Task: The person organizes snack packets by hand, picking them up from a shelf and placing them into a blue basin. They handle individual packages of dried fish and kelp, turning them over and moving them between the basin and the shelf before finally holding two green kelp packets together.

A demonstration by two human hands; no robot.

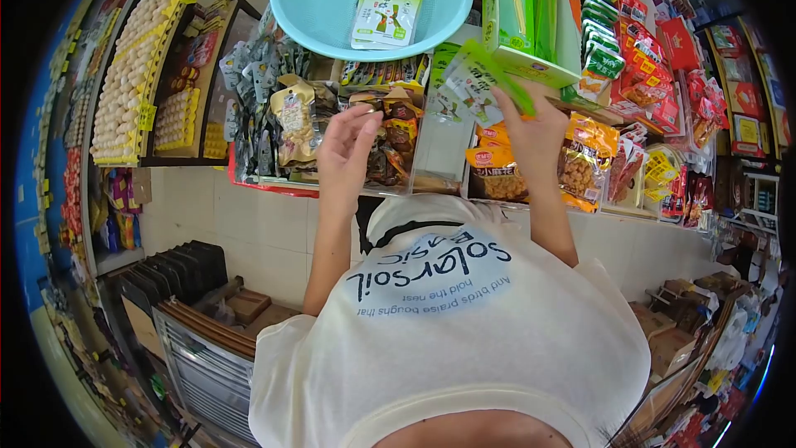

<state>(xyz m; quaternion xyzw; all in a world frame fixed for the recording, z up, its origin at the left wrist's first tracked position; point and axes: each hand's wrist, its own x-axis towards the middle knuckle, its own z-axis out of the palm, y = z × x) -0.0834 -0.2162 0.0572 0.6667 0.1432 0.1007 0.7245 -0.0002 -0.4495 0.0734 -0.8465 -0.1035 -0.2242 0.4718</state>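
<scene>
My right hand (535,126) is closed on a green-and-white snack packet (477,87), gripped by its right side. The packet is held over a clear bin (439,149) in the display, beside similar green packets. My left hand (348,145) is raised over dark brown snack packs (390,149), its fingers loosely bent and apart, with nothing visible in them. A light blue plastic basin (290,0) stands at the back with a few green-and-white packets (388,12) in it. To its right is an open green display box (539,73) holding long green packs.
Gold snack bags (294,120) and dark packs lie left of my left hand. Orange snack bags (497,170) sit below my right hand. Red packages (647,62) fill the right side. Egg trays (141,70) stand on a rack at far left.
</scene>
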